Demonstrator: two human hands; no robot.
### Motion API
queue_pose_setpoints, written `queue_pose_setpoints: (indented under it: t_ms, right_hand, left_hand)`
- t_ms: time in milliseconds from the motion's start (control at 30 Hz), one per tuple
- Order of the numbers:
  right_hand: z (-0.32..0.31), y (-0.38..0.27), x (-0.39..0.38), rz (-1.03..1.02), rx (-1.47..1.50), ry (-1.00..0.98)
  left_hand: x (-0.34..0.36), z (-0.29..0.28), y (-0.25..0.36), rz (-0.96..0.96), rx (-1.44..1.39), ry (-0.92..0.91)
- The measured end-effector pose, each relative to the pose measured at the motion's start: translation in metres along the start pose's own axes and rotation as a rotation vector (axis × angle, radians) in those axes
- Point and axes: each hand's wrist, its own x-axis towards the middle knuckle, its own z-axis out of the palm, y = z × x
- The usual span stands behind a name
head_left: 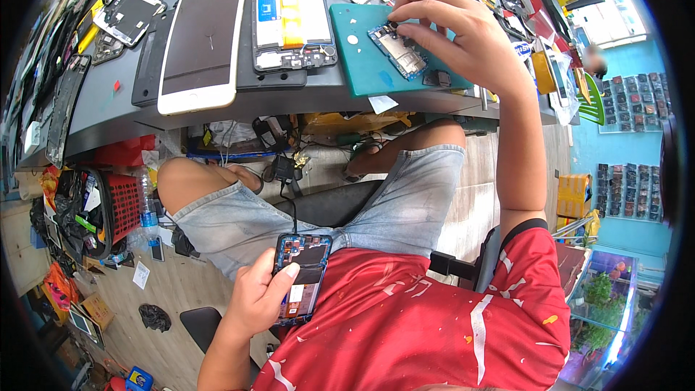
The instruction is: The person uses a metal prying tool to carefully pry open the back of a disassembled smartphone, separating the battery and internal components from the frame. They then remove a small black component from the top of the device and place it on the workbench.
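My left hand [260, 295] is closed round an opened smartphone [310, 264], held low against my red shirt. Its back cover is off, so the circuit board and battery show, and a black cable [294, 206] runs from its top edge. Over the bench, my right hand [457, 35] has its thumb and fingers pinched at the upper end of a bare phone circuit board [399, 55]. What sits between the fingertips is too small to make out. That board lies on a teal mat [355, 69], with a small dark square part [437, 78] beside it.
Left of the mat lie another opened phone [293, 18] and a white-framed phone [203, 43], over a black pad [271, 78]. Phone parts [129, 16] crowd the bench's left side. Underneath stand a red basket [124, 206] and a power adapter [283, 168]. At right is an aquarium [601, 311].
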Motion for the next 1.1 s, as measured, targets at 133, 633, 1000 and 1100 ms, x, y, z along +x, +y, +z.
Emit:
queue_pose_setpoints:
  t_ms: [133,633,1000,1100]
  right_hand:
    - [0.001,0.006,0.002,-0.006,-0.003,-0.003]
    - [0.004,-0.011,-0.008,0.019,-0.017,0.103]
    - [0.011,-0.021,-0.019,-0.043,-0.252,0.131]
    - [0.011,-0.019,-0.018,-0.051,-0.258,0.118]
  left_hand:
    - [-0.001,-0.001,-0.003,-0.016,-0.007,-0.009]
    - [0.000,0.000,-0.004,-0.001,0.000,0.013]
    - [0.001,0.001,0.001,-0.003,-0.007,0.013]
    - [0.000,-0.001,0.000,-0.011,0.008,-0.001]
